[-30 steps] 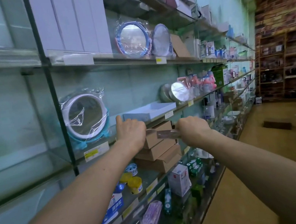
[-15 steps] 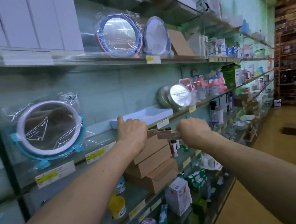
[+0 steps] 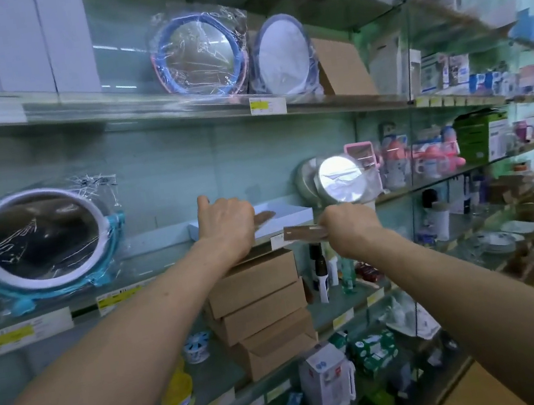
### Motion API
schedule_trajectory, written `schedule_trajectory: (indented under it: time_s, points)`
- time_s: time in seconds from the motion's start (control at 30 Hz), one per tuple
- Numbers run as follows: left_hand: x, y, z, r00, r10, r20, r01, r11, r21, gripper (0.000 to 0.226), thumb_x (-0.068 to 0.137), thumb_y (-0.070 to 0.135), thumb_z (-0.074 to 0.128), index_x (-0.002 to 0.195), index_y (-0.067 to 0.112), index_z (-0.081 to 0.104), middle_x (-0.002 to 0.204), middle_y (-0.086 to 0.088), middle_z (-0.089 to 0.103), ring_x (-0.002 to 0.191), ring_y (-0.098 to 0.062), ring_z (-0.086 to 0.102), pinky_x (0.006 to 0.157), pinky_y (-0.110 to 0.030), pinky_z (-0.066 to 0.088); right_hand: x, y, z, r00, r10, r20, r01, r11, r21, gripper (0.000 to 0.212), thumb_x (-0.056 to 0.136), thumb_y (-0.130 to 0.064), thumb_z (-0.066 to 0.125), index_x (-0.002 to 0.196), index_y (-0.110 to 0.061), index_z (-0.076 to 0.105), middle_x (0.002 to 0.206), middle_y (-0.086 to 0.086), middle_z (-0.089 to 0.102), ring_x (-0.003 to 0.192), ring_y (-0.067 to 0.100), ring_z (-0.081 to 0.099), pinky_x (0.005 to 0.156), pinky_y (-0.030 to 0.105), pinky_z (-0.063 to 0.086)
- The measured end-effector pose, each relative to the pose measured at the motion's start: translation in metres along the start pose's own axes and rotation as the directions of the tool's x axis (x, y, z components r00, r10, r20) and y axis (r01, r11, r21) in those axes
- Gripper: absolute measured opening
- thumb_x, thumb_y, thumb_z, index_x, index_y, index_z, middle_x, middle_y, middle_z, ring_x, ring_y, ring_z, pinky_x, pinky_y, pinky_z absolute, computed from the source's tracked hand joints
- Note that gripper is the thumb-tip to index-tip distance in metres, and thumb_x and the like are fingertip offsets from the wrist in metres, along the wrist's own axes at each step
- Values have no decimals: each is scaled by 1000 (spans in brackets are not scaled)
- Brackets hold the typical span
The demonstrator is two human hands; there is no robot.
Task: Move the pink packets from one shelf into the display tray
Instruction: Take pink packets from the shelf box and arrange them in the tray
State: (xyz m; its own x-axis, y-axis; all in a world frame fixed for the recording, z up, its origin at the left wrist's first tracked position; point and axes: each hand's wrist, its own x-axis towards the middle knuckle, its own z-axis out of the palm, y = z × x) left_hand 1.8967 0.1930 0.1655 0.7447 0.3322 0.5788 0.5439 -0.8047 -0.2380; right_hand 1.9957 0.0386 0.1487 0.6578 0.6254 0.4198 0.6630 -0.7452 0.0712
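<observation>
Left hand (image 3: 225, 224) lay over the near rim of the white tray (image 3: 289, 213), grip not discernible. Right hand (image 3: 353, 231) pinched a flat packet (image 3: 303, 232) at the glass shelf (image 3: 158, 249) edge, beside the tray.

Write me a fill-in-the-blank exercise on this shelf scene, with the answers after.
1. The right hand holds a flat ____.
2. The left hand reaches over the rim of the white ____.
3. Below it are stacked cardboard ____.
4. The mirror left of the left hand has a ____ stand.
Missing: packet; tray; boxes; blue.
</observation>
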Motion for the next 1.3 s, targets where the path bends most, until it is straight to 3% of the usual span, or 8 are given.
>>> schedule_trajectory:
  time_s: [0.17,0.3,0.5,0.7,0.83,0.93,1.17,1.3]
  points:
    - [24,-1,6,995,-92,-32,93,996,4,43,99,41,35,66,19,52,90,-4,66,76,-24,47,87,-37,29,29,9,17,998,-59,-9,60,998,30,35,86,4,44,108,-15,64,94,5,63,86,26,59,68,30,43]
    - [52,-3,11,983,-177,-44,171,979,-109,30,96,34,42,81,19,65,93,-7,67,90,-29,58,82,-35,29,58,10,23,991,-82,-106,90,994,65,30,87,2,46,105,-15,64,83,3,55,74,24,51,66,30,43]
    - [105,-20,40,939,-342,37,332,872,-360,29,92,28,46,66,16,51,90,-8,68,94,-30,61,79,-32,35,114,13,30,979,-104,-173,119,990,80,27,87,2,44,104,-13,59,100,12,66,88,31,60,65,29,38]
    - [148,-38,85,845,-453,284,461,348,-817,18,87,16,58,69,13,58,75,-8,63,71,-24,56,64,-26,40,175,10,43,989,-41,-139,88,933,349,10,92,-17,52,97,-11,46,99,12,61,95,34,59,68,31,38]
    - [160,-43,108,811,-443,381,476,122,-871,8,90,14,60,97,13,63,90,-8,63,76,-22,55,59,-24,39,214,0,64,996,56,-64,-4,781,625,29,88,-8,49,117,-6,51,113,14,61,104,35,57,83,39,50]
    - [167,-50,124,763,-429,484,517,-45,-855,3,90,14,59,93,14,59,78,-6,62,64,-18,56,67,-29,44,236,-7,80,996,83,-26,-34,642,766,31,87,-7,54,118,-7,52,116,13,61,106,33,57,90,41,50]
    - [171,-66,153,683,-407,606,530,-296,-795,11,95,12,51,87,16,55,75,-5,59,61,-16,56,37,-21,48,273,-30,118,988,6,152,-149,251,956,38,85,-10,57,124,-7,56,122,13,63,102,25,62,92,37,49]
    - [169,-70,163,645,-457,613,511,-339,-790,14,95,9,53,82,14,56,74,-6,59,63,-19,56,58,-30,50,287,-40,127,984,-81,160,-146,154,977,32,85,1,48,113,-6,61,112,15,66,90,24,61,79,30,49]
